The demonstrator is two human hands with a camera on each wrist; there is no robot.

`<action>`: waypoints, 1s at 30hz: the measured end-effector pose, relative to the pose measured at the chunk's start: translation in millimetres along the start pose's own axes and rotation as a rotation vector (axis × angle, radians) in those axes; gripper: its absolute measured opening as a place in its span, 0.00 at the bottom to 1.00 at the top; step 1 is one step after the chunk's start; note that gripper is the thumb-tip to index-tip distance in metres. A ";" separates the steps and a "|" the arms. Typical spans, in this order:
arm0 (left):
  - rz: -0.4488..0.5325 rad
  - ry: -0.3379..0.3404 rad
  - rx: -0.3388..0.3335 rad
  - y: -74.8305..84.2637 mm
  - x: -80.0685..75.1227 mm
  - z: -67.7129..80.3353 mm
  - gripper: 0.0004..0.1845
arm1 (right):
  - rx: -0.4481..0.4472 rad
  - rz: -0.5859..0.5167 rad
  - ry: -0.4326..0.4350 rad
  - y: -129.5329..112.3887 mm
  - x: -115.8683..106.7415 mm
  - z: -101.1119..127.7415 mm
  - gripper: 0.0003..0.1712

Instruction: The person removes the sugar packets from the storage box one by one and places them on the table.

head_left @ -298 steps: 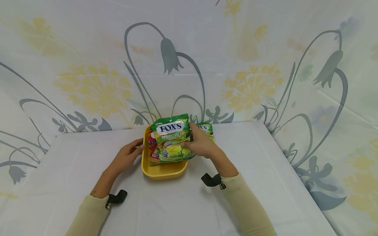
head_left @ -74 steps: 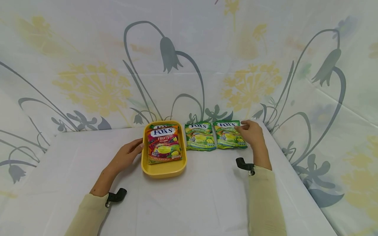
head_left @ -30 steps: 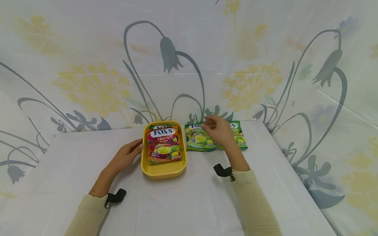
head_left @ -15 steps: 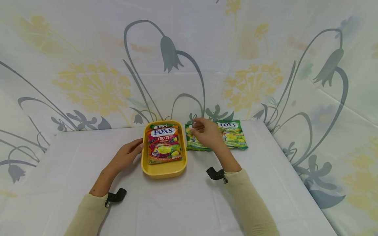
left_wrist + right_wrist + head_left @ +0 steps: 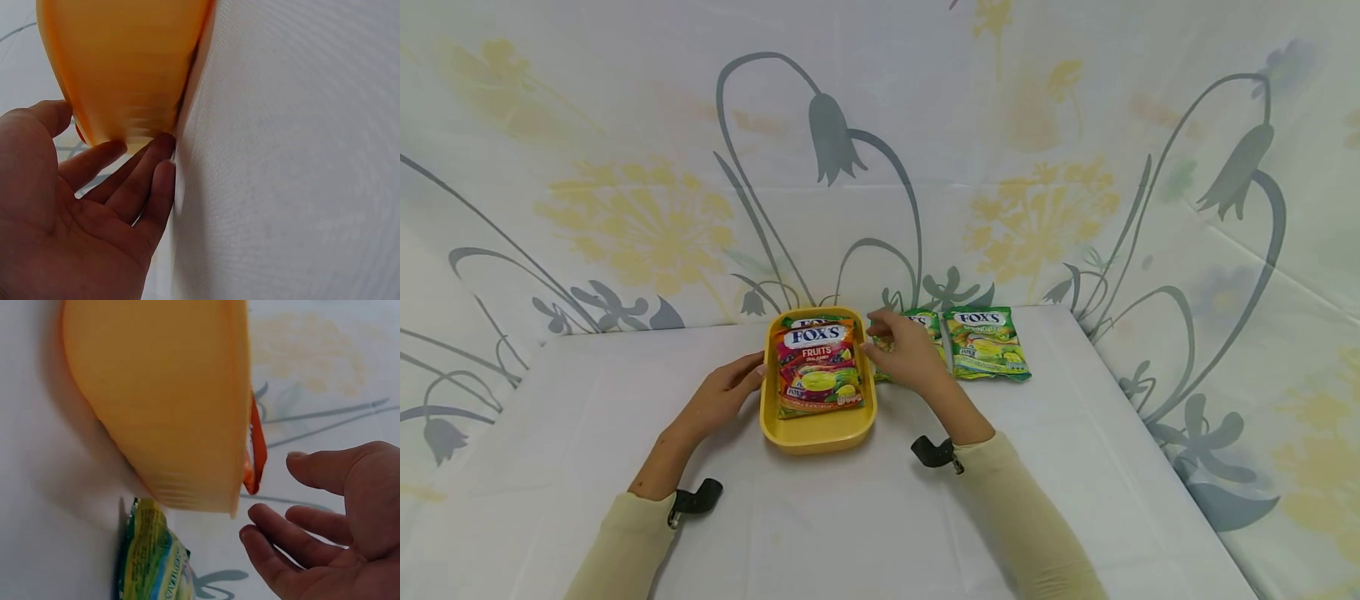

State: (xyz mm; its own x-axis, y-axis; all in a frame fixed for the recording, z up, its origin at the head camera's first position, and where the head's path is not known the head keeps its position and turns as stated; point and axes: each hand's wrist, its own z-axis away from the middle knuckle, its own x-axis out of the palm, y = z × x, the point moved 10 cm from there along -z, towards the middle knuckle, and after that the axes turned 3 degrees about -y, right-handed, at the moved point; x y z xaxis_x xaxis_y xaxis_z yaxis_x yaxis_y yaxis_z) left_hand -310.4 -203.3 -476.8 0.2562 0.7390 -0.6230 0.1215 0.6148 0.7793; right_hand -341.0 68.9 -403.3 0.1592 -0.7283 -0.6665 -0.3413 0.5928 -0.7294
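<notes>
A yellow plastic tray point(image 5: 818, 433) holds a red Fox's Fruits candy bag point(image 5: 817, 367) lying over another bag, whose top edge shows behind it. My left hand point(image 5: 718, 400) rests at the tray's left side; in the left wrist view its thumb meets the rim and its loosely bent fingers touch the outer wall. My right hand point(image 5: 910, 352) is raised beside the tray's right rim, over a green Fox's candy bag point(image 5: 931, 323) that it partly hides. Nothing is between its thumb and loosely bent fingers in the right wrist view.
A second green Fox's Spring Tea bag point(image 5: 988, 343) lies flat to the right of the partly hidden one. White cloth covers the table point(image 5: 820, 525), and a flower-printed curtain point(image 5: 1000, 125) stands behind it.
Earlier the right hand held a green bag over the tray; both green bags now lie to its right. Since then that hand has moved left towards the tray. The left hand has stayed put.
</notes>
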 end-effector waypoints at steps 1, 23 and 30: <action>0.000 0.001 0.000 -0.2 -0.1 -0.1 0.36 | -0.002 0.021 -0.003 -0.7 2.6 -0.4 0.31; 0.004 0.002 0.030 1.1 -0.6 -1.1 0.35 | -0.052 0.143 -0.062 -14.7 37.2 0.0 0.41; 0.005 -0.005 0.039 0.3 -0.5 -1.7 0.35 | -0.061 0.046 -0.048 -16.8 38.8 2.9 0.43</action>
State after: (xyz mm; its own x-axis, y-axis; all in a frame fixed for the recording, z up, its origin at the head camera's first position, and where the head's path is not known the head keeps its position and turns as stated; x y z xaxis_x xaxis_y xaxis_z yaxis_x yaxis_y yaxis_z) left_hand -312.1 -203.0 -476.3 0.2614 0.7406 -0.6190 0.1580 0.5998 0.7844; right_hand -326.4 31.7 -417.4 0.1861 -0.6824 -0.7069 -0.4051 0.6021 -0.6880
